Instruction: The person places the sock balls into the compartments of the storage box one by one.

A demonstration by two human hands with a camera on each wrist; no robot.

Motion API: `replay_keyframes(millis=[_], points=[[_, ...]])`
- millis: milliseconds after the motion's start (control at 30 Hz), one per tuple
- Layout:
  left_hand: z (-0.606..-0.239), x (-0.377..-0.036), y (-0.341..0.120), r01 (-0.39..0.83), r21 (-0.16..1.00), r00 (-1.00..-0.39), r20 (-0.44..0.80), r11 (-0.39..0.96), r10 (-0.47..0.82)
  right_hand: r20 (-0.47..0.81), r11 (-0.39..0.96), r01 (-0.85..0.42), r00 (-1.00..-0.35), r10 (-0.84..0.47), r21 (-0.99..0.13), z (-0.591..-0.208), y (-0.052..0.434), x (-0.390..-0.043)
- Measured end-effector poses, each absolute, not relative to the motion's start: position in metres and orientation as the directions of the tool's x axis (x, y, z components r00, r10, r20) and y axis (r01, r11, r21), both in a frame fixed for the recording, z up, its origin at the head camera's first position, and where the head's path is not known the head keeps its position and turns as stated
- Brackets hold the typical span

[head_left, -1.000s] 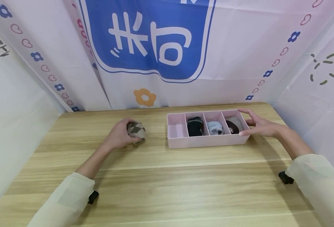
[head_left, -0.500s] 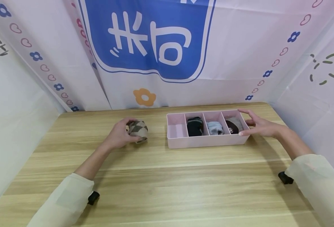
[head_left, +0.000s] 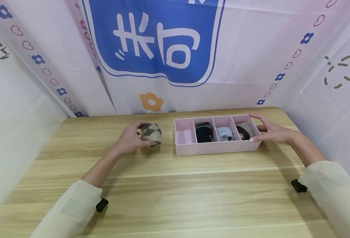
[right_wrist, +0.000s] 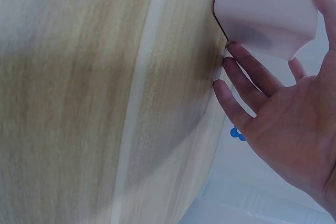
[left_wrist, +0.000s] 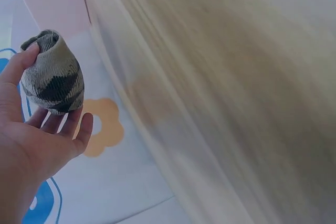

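Head view shows your left hand point(head_left: 129, 141) gripping a soft, rolled argyle-knit sock ball point(head_left: 151, 134) at nine o'clock of the smooth pink plastic divided tray point(head_left: 216, 148), your right hand point(head_left: 271, 132) spread flat against its three-o'clock end.

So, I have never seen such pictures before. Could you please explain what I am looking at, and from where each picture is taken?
These are a person's two bare hands, filmed by three cameras. The wide picture comes from a camera on the head; the two close ones come from cameras on the wrists.

On the wooden table stands a pink tray with four compartments. Counted from the left, the first is empty; the others hold a black sock roll, a pale sock roll and a brown sock roll.

The left hand holds a rolled, diamond-patterned sock, left of the tray. The right hand rests with straight fingers against the tray's right end.
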State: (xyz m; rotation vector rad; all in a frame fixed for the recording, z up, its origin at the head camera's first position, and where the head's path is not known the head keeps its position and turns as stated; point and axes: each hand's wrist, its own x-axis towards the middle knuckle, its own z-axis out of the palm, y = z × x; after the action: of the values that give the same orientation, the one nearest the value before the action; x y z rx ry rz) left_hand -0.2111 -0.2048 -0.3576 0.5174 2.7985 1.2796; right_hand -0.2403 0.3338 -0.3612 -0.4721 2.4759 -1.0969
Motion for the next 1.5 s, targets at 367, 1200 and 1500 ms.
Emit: replay_keyframes(millis=[367, 1200, 1500], points=[[-0.345, -0.213, -0.184, 0.343, 0.737, -0.928, 0.169, 0.582, 0.333, -0.206, 0.636, -0.150, -0.869, -0.450, -0.757, -0.361, 0.334, -0.241], [-0.327, -0.221, -0.147, 0.422, 0.767, -0.889, 0.245, 0.483, 0.388, -0.205, 0.630, -0.144, -0.871, -0.447, -0.763, -0.361, 0.334, -0.239], [-0.327, -0.226, -0.127, 0.401, 0.797, -0.895, 0.235, 0.451, 0.379, -0.203, 0.626, -0.144, -0.871, -0.449, -0.766, -0.361, 0.333, -0.239]])
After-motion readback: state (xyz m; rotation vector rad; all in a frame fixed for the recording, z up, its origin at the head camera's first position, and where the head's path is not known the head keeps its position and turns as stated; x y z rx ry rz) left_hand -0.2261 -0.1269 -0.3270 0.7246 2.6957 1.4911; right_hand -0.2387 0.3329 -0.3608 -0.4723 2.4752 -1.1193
